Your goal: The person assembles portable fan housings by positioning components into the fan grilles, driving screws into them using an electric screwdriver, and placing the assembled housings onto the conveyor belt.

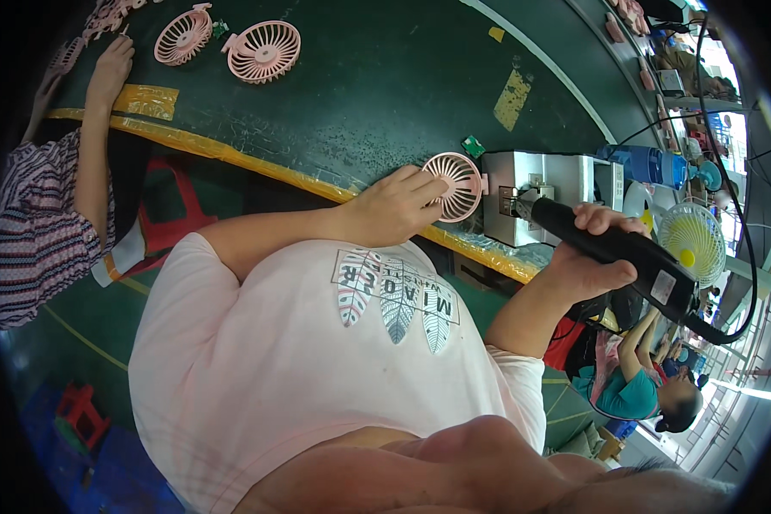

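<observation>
My left hand (400,206) rests at the table edge, its fingers closed on the rim of a round pink fan grille (461,182). The grille's short stem points right, against a silver metal fixture (561,176). My right hand (595,261) is wrapped round a black electric screwdriver (660,278), which tilts with its tip down at the fixture's small opening. The screw end itself is too small to make out. Just beyond the grille lies a small green circuit board (474,146).
Two more pink fan housings (264,51) lie farther left on the dark green table (351,94). A co-worker's hand (113,68) handles pink parts at the far left. Yellow tape lines the table edge (223,152). A yellow-centred fan (687,248) and the screwdriver's cable (750,283) are at the right.
</observation>
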The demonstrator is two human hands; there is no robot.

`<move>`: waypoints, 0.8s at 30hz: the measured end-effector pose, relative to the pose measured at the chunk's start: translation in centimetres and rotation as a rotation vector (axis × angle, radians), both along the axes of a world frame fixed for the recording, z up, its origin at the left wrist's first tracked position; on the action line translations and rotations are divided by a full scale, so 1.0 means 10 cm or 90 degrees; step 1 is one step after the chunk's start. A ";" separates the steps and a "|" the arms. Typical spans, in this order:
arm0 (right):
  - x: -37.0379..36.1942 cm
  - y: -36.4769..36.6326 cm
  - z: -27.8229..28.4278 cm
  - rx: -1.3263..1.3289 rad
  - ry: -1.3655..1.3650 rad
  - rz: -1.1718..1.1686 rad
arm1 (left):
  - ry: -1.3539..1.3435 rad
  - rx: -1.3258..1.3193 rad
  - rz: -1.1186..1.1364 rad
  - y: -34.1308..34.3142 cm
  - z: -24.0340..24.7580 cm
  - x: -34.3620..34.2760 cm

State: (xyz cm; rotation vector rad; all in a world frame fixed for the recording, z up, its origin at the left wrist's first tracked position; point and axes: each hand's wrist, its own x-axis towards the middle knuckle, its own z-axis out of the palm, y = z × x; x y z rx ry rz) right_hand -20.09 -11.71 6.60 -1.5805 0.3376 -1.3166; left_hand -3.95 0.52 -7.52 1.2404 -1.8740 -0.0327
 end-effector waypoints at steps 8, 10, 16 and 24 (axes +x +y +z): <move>0.16 0.05 -0.18 0.091 -0.079 0.067 | -0.051 -0.041 -0.017 0.04 0.04 0.01; 0.28 0.13 -0.26 0.061 -0.076 0.081 | -0.059 -0.054 -0.010 0.03 0.01 0.01; 0.53 0.21 -0.41 0.014 0.040 0.148 | -0.048 -0.072 -0.009 0.04 -0.02 0.04; 0.62 0.24 -0.47 0.055 0.090 0.155 | -0.058 -0.054 -0.031 0.05 -0.05 0.05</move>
